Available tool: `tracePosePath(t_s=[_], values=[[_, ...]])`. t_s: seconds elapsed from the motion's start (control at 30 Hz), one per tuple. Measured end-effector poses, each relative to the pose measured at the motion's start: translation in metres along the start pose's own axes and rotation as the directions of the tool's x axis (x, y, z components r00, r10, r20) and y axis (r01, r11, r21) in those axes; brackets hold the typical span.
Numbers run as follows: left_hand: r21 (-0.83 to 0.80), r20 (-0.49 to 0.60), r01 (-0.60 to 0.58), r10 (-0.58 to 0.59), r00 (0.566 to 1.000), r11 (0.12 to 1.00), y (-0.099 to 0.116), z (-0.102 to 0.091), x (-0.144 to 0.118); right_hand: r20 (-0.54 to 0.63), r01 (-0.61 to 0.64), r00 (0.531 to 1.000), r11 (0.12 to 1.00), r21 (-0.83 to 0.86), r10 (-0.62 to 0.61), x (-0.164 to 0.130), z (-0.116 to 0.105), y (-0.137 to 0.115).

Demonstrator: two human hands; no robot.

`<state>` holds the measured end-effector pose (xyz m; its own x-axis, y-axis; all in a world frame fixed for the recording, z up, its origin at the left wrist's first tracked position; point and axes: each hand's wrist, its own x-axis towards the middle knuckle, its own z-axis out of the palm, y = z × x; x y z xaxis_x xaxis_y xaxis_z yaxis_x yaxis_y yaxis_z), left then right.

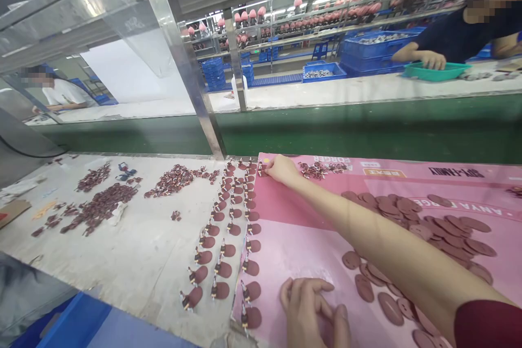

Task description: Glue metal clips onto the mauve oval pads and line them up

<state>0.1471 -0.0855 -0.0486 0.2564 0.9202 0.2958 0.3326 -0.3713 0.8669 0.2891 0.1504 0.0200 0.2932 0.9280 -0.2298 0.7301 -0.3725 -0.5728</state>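
My right hand (281,169) reaches to the far edge of the pink printed sheet (302,250), its fingers pinched on a small figurine (261,169) with a brown disc base. Left of it, rows of similar figurines on brown oval bases (219,216) run toward me, some along the sheet's edge. A little pile of loose figurine parts (322,169) lies just right of that hand. Low in the view, my left hand (312,312) hovers over or rests on the sheet, fingers apart and loosely bent, holding nothing. Brown oval discs (444,228) lie heaped beneath and beyond my right forearm.
Piles of small dark parts (108,201) cover the white table's left side. A metal post (191,65) rises at the table's back edge, before a green conveyor belt (326,125). Across it, one co-worker's hand (433,60) is at a green tray (442,72); another person sits far left.
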Motion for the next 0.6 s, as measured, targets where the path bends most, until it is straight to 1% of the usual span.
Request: tracePosePath(t_s=[0.17, 0.33, 0.47, 0.6], values=[[0.021, 0.027, 0.027, -0.027, 0.999, 0.999, 0.003, -0.003, 0.002, -0.062, 0.090, 0.994, 0.996, -0.021, -0.091, 0.001, 0.004, 0.007], [0.028, 0.030, 0.022, -0.023, 0.999, 0.999, 0.004, -0.004, 0.001, -0.097, 0.168, 0.980, 0.984, -0.067, -0.174, -0.003, 0.001, 0.010], [0.034, 0.027, 0.025, -0.026, 0.999, 0.999, 0.003, -0.003, 0.001, -0.073, 0.220, 0.971, 0.969, -0.114, -0.229, -0.006, -0.002, 0.008], [0.040, 0.035, 0.024, -0.025, 0.999, 0.999, 0.003, -0.003, 0.001, -0.031, 0.268, 0.960, 0.949, -0.168, -0.277, -0.012, -0.001, 0.008]])
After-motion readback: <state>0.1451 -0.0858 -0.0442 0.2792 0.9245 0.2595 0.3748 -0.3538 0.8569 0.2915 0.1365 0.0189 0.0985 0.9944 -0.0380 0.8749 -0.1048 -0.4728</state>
